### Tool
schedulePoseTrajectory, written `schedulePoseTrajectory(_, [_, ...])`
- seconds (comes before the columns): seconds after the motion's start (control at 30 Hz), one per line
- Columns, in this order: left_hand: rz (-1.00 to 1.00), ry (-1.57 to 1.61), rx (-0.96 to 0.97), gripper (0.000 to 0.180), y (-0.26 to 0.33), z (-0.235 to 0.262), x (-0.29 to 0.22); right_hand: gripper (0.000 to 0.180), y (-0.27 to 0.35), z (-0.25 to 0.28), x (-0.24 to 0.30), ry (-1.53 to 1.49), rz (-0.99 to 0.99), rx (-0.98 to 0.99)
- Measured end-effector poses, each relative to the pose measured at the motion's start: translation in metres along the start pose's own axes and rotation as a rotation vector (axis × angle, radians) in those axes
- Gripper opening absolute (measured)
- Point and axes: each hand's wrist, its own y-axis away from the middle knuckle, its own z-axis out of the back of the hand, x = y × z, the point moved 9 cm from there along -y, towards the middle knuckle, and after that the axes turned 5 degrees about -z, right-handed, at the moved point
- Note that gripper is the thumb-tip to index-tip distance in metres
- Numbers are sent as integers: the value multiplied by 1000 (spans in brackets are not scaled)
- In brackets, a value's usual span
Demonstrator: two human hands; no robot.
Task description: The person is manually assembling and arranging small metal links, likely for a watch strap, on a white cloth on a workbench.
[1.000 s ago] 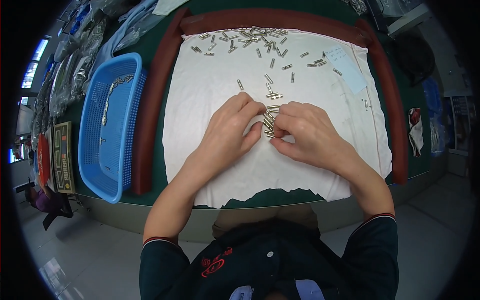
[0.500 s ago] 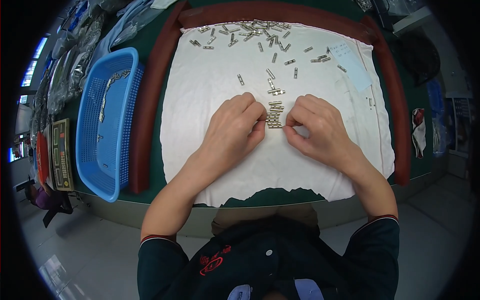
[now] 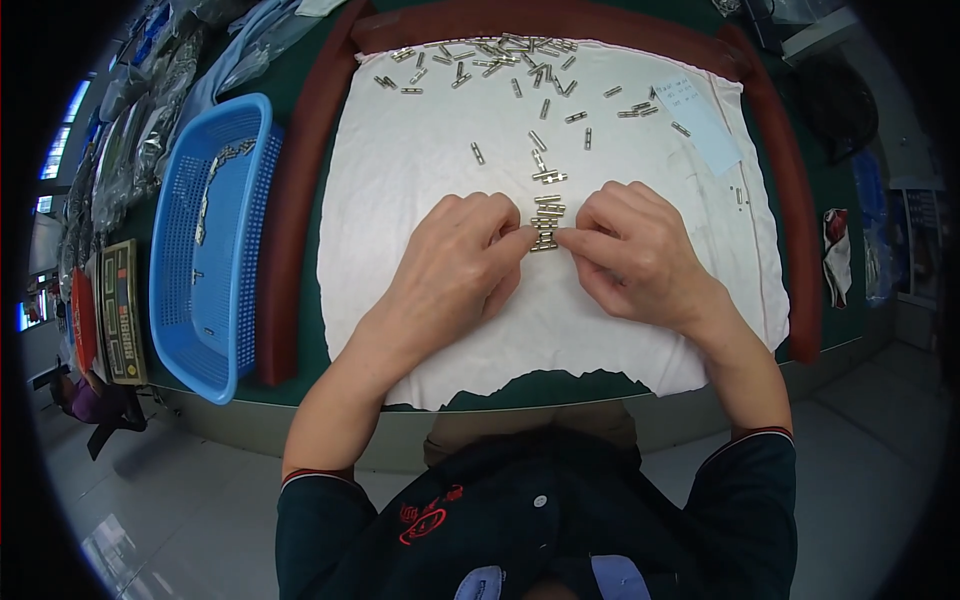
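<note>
A short stack of small silvery-gold metal links (image 3: 546, 211), looking like watch-band links laid side by side, lies on a white cloth (image 3: 440, 365) between my hands. My left hand (image 3: 455, 255) is closed, its thumb and index fingertips pressed to the left edge of the stack's lower end. From the other side, my right hand (image 3: 645, 255) is curled with its index fingertip against the right edge. The fingertips partly cover the lowest links. Just beyond the stack, a few more links (image 3: 547, 176) lie touching one another.
Many loose links (image 3: 510, 48) are heaped and scattered along the cloth's far side. A dark red padded rail (image 3: 295, 215) borders the cloth. Left of it stands a blue plastic basket (image 3: 160, 260) holding some links. A pale blue paper slip (image 3: 708, 135) lies at the far right.
My right hand has shifted slightly left, bringing its index fingertip in to the stack's lower edge. My left fingertips have also come closer around the same end.
</note>
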Motion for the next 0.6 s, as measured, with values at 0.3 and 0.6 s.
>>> schedulePoseTrajectory(0.3, [13, -20, 79, 40, 2, -9, 2, 27, 1, -8, 1, 56, 5, 40])
schedulePoseTrajectory(0.6, [-8, 126, 88, 34, 0, -6, 1, 26, 0, 0, 0, -138, 19, 52])
